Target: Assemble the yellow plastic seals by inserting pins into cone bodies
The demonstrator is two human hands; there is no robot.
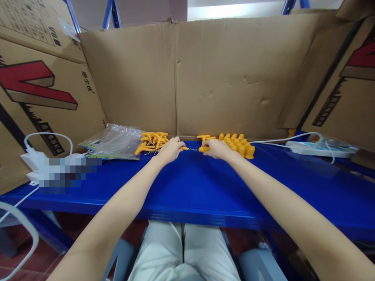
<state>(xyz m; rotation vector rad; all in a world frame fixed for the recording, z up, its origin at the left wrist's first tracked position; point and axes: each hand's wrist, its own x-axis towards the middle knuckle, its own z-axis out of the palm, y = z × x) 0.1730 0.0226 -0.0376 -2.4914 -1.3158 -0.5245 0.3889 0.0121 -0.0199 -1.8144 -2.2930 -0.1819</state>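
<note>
Both my arms reach far out over the blue table (187, 187). My left hand (170, 150) is closed on a small orange plastic part (184, 148) beside a pile of orange parts with small metal chains (150, 142). My right hand (216, 148) is closed on another orange part (203, 148) next to a heap of orange plastic pieces (238, 144). A thin metal chain (193, 148) runs between the two held parts.
A cardboard wall (228, 74) closes the back. Printed cartons stand at left (35, 89) and right (348, 89). A clear plastic bag (114, 142) lies left of the pile. A white power strip with cable (316, 148) lies at right, a white charger (32, 160) at left.
</note>
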